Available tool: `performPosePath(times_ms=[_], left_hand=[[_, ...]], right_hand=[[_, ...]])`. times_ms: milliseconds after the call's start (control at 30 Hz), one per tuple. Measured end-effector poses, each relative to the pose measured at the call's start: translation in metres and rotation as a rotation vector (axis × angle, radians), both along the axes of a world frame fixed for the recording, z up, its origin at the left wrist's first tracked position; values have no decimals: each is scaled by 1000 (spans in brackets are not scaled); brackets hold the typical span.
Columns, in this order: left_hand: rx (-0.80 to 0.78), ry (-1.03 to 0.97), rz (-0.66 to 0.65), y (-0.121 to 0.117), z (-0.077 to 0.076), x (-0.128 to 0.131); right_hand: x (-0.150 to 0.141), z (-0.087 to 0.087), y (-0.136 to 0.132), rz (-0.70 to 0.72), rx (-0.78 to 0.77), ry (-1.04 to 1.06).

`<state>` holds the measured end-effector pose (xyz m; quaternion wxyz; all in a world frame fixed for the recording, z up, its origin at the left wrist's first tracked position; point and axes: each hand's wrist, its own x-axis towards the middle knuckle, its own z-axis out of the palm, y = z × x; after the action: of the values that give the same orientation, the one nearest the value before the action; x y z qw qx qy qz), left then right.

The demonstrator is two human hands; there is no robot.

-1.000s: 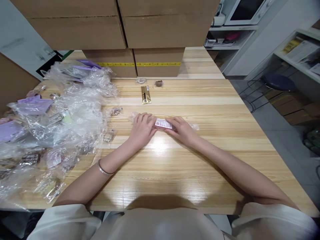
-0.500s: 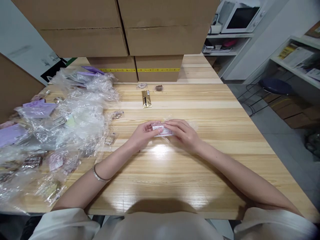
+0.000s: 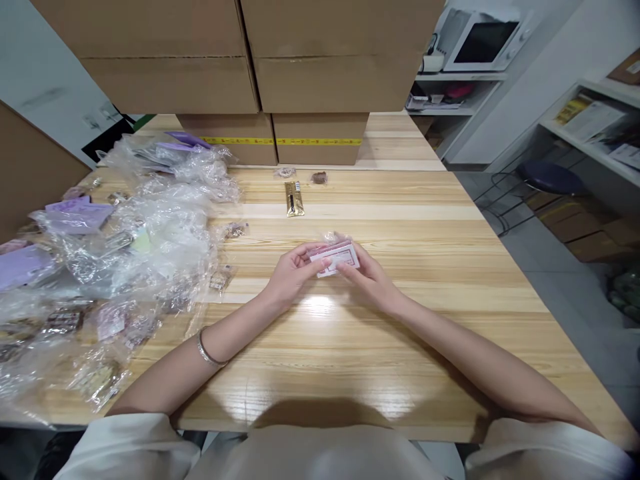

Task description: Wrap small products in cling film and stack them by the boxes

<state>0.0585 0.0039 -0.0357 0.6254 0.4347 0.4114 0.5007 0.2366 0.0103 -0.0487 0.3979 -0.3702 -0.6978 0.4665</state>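
Note:
Between my two hands, above the middle of the table (image 3: 425, 233), is a small flat packet (image 3: 341, 257) with a white label and a pinkish edge, in clear plastic. My left hand (image 3: 296, 275) grips its left end, thumb on the front. My right hand (image 3: 371, 281) grips the right end, its thumb also on the front; its other fingers are partly hidden behind. Beyond the hands lies a gold sachet (image 3: 295, 199). Two little wrapped pieces, one whitish (image 3: 285, 173) and one brown (image 3: 319, 178), lie past it.
A heap of clear plastic bags (image 3: 170, 233) with wrapped items and purple packets covers the left side. Large cardboard boxes (image 3: 320, 83) stand along the back. A microwave (image 3: 483, 41) sits on shelving at the back right, and a dark blue stool (image 3: 550, 179) stands beyond the table's right edge.
The packet has tilted, its right end now higher, and more of its labelled face shows. My right hand has shifted from fingers over its top to thumb on its front.

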Motion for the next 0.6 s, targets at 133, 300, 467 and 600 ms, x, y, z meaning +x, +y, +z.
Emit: performPosePath(times_ms=[133,300,467,600], left_hand=[[34,79,29,-3,-3,3],[160,296,169,-8,-9,6],[168,483,90,2,-11,-5],[228,553,122,14,-4,-21]], right_hand=[[-3,0,4,-6,-208,157],[-8,-6,4,-74,-297,222],[-5,-10,2,-74,-286,228],[11,-15,39,-235,-346,253]])
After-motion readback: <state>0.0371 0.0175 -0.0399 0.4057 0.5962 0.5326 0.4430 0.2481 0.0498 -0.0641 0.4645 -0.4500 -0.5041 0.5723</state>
